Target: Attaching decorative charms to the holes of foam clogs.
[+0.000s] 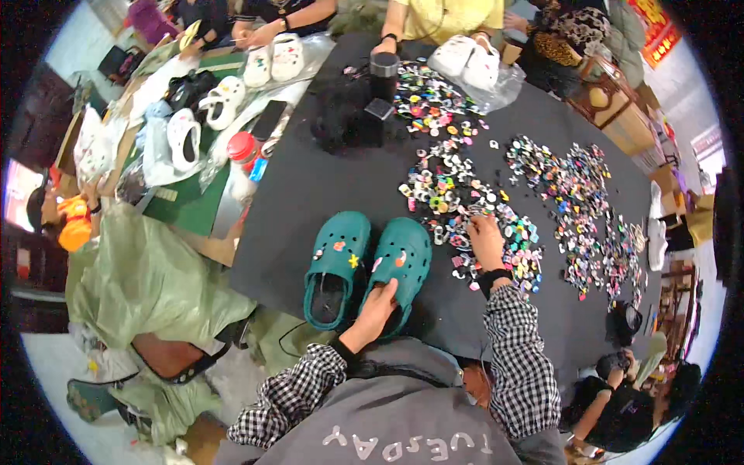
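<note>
Teal right-hand clog, toe pointing away, is clasped by the left grip; the right grip, closure unclear, is nearer the shoe charms right of the clog.

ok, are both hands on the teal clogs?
No, only the left hand holds a teal clog; the right hand is at the scattered shoe charms.
</note>
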Tool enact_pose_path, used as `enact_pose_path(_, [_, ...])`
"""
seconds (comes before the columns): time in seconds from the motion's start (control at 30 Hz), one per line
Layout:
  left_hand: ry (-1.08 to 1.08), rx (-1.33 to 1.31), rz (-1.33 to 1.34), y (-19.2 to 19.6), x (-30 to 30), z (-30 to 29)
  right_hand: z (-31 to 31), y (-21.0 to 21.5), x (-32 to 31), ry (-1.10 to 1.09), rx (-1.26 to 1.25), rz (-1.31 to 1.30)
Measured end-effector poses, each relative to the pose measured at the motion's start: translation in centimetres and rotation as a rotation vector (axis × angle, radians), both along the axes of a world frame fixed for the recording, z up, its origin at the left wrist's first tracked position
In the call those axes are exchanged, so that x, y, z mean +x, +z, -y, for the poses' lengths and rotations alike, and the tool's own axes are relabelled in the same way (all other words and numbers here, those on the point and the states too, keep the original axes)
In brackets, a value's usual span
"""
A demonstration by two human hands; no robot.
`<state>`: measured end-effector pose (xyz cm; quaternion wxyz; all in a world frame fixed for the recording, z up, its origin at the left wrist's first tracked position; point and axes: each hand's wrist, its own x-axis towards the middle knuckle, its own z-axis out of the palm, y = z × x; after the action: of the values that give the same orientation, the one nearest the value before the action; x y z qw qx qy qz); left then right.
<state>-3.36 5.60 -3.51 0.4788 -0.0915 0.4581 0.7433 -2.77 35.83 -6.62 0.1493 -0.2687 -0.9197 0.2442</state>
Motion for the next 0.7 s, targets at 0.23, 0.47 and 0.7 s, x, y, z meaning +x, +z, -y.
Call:
enact_pose_path(0.23, [0.088,-0.025,0.001,0.4,0.4,-0.6,-0.5,-0.3,0.6,0.084,0.010,-0.025])
enact_pose_path(0.47, [0.025,0.011,-0.027,0.3,0.2,-0.3,-1.0,-0.4,1.1,0.101,-0.210,-0.117])
enact_pose_path(0.7, [0.102,-0.067,-0.115,0.3,0.4,-0.6,0.0,1.1,2.0,0.112,-0.146,-0.175])
